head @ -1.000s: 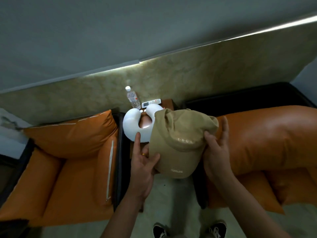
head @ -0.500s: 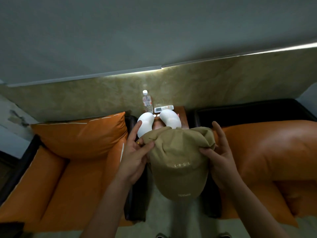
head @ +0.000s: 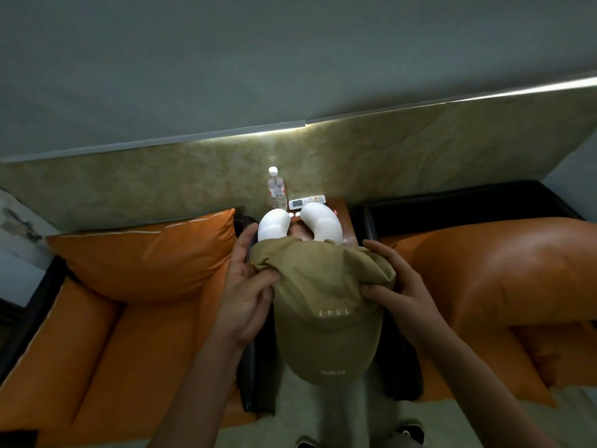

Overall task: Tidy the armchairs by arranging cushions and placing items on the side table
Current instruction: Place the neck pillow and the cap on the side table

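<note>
Head-camera view, looking down on a dark wooden side table (head: 348, 221).

Just over the table's near edge, a tan baseball cap (head: 326, 315), brim toward the viewer, crumpled crown toward the table, small pale letters across the front. Gripped on both sides:
- Left hand (head: 247, 299) at the cap's left, thumb pressed over the bunched fabric, fingers stretched up along the crown's edge, pinching it.
- Right hand (head: 405, 295) at the cap's right, thumb on top, fingers curled round the folded side.

Impossible to tell whether resting on the table or held clear of it.

On the table, partly hidden under the cap's far edge, a white U-shaped neck pillow (head: 323, 221), both ends pointing to the table's far side. Beyond the pillow, at the table's back edge, a white remote control (head: 307, 202) lying flat. Just left of that, a clear water bottle (head: 277, 190) with a white lid, upright, close to the marbled wall panel (head: 420, 156).

Left of the table, an orange armchair (head: 135, 360) with an orange cushion (head: 145, 260) leaning against its back. Right of the table, a second armchair (head: 468, 202), dark-framed, with a large glossy cushion (head: 504, 270) lying across it.

On the near side of the table, pale floor (head: 310, 412) and the tips of two dark shoes (head: 410, 431).
</note>
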